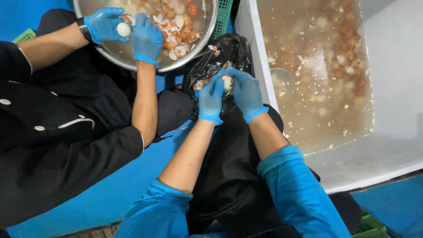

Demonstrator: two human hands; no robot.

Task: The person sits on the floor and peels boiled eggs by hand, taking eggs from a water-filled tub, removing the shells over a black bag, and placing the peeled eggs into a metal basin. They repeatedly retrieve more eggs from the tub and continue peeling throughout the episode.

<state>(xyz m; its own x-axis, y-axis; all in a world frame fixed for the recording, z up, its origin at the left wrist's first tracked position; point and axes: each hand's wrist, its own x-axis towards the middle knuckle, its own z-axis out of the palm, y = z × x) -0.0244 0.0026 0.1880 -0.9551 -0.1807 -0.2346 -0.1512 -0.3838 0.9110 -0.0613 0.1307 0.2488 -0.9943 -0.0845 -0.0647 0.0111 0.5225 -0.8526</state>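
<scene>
Both my hands wear blue gloves and close around one boiled egg (227,83), white where the shell is off. My left hand (210,100) cups it from the left, my right hand (246,93) from the right. I hold it over a black plastic bag (220,55) with bits of brown shell in it. My sleeves are blue and rolled up.
A person in black on the left holds a peeled egg (124,29) in blue-gloved hands over a metal bowl (194,58) of shells. A white tub (352,163) on the right holds murky water with several eggs and shell bits. The floor is blue.
</scene>
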